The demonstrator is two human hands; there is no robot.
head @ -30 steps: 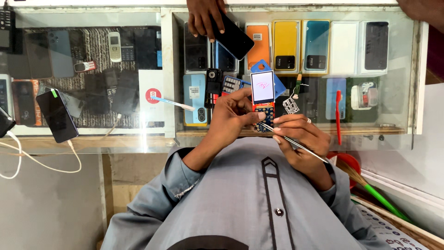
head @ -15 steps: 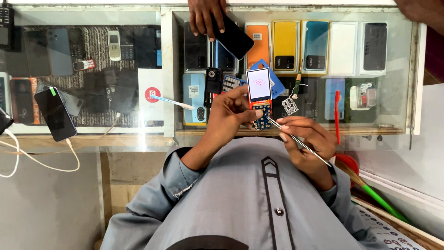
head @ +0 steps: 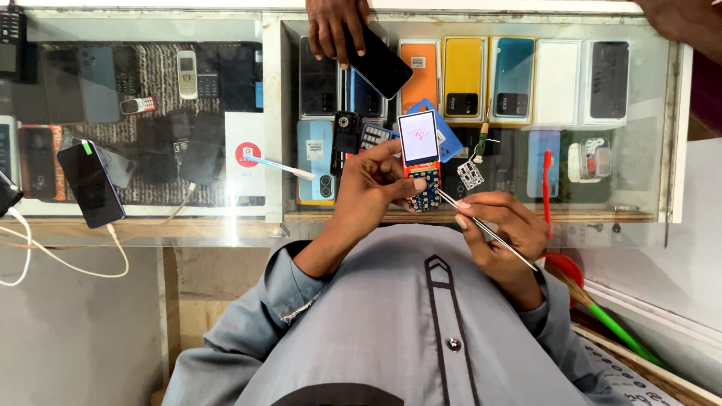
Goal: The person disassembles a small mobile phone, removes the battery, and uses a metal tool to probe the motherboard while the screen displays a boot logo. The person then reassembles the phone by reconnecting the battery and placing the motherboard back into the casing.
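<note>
1. Right hand (head: 500,225): fingers closed in a pinch on thin metal tweezers (head: 481,223). The tips point up-left and end just beside the lower right edge of the phone. The tweezers are judged stiff, light and sharp; the grip sits mid-shaft, as for a pen.

2. Left hand (head: 376,188): fingers wrapped narrowly around the phone (head: 421,162), thumb on the front near the lower half, other fingers behind. The phone is held upright above the glass counter (head: 226,225), in front of the chest.

3. Phone: small, case removed, blue keypad board exposed, screen lit. Judged light but fragile. Hold by the side edges; keep pressure off the screen and bare contacts. The bare board gives little grip surface, so slippage is possible.

4. On the counter just beyond: a small grey perforated part (head: 470,174), a blue cover (head: 444,135), a red-handled tool (head: 547,188) and a white pen (head: 278,167).

5. Far edge: another person's hand (head: 335,26) rests on a dark phone (head: 380,66). Boxed phones lie under the glass.
</note>
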